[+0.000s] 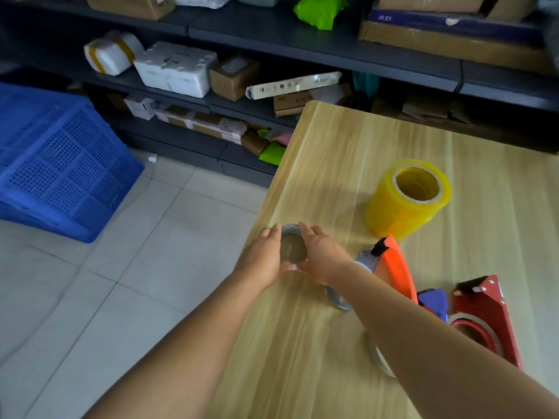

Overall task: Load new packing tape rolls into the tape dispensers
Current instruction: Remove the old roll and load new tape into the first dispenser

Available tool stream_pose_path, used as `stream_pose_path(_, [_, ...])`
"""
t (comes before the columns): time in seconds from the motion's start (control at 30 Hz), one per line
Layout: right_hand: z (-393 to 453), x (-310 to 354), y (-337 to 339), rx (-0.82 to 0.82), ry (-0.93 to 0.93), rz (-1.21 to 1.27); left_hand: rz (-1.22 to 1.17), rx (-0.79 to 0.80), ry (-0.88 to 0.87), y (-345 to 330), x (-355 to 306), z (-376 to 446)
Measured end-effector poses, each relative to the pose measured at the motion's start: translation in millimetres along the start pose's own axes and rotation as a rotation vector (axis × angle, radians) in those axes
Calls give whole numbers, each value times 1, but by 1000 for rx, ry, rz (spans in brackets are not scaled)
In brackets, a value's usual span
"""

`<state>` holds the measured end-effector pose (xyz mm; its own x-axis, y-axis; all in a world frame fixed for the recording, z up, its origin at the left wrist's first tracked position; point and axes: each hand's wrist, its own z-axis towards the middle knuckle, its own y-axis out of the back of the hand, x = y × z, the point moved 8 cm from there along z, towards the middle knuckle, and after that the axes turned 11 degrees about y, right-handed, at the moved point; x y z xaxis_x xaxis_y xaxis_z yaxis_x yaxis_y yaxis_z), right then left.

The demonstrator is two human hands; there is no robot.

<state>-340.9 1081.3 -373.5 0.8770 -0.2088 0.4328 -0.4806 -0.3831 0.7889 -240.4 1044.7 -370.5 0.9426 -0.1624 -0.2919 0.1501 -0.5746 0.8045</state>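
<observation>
A clear tape roll (pixel 292 247) stands near the left edge of the wooden table (pixel 332 152). My left hand (pixel 263 257) grips its left side and my right hand (pixel 321 256) grips its right side, fingers curled over the rim. A tall stack of yellow tape rolls (pixel 405 204) stands further back to the right. An orange tape dispenser (pixel 393 267) lies behind my right forearm. A red dispenser (pixel 484 316) lies at the right, with a blue part (pixel 434 301) between the two. Pale roll rims (pixel 378 355) peek from under my right forearm.
The table's left edge runs just beside my left hand, with a tiled floor (pixel 121 267) below. A blue plastic crate (pixel 60 164) sits on the floor at left. Dark shelves (pixel 272 34) with boxes and parcels line the back.
</observation>
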Motion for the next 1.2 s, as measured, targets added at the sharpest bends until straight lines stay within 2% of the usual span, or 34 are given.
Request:
stream_pose_path(0.23, [-4,-3,13,-36,54,-21,149,6,-32,8,-13,4])
stream_pose_path(0.4, [-29,-15,58,-228,44,-162,178,-126,-185,29,-56,-6])
stream_pose_path(0.67, [-79,-66,124,-455,-99,-213,195,-185,-422,43,-155,-10])
stream_pose_path(0.83, [-95,-106,137,-458,-180,-210,288,-195,-530,40,-200,-9])
stream_pose_path(1.0, [-89,-125,133,-407,-131,-274,320,-203,-552,31,-217,-2])
stream_pose_path(1.2, [-76,-133,137,-532,-54,-317,288,-279,-566,32,-223,5])
